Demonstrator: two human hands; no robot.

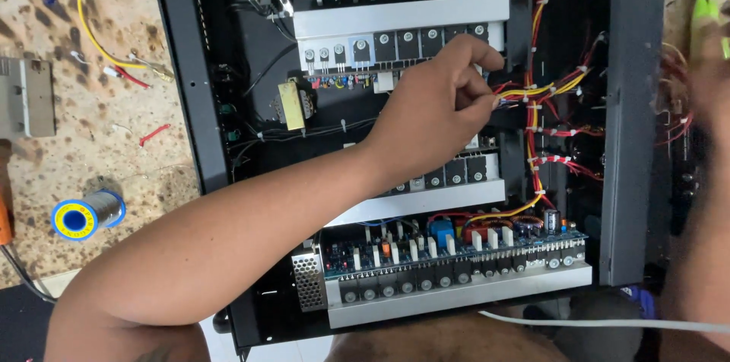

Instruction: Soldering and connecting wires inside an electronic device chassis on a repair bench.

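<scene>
A speckled brown stone worktop [91,141] carries a large open black metal chassis [635,103] that fills most of the view. Inside it, silver aluminium heatsink bars [403,16] with rows of black transistors run across at twelve and six o'clock, a blue circuit board [456,248] sits low at six, and a small brass-coloured transformer [291,105] stands toward ten. A bundle of red and yellow wires with white ties [536,115] runs down the chassis at three o'clock. At eight o'clock, outside the case, lies a spool of solder with a blue and yellow rim [87,214]. The left forearm crosses the lower boards, hiding part of them. The left hand [437,115] is pinched narrow, fingertips [493,102] closed on the wire bundle. The right hand [707,65], a blur at three o'clock, shows no readable grip.
</scene>
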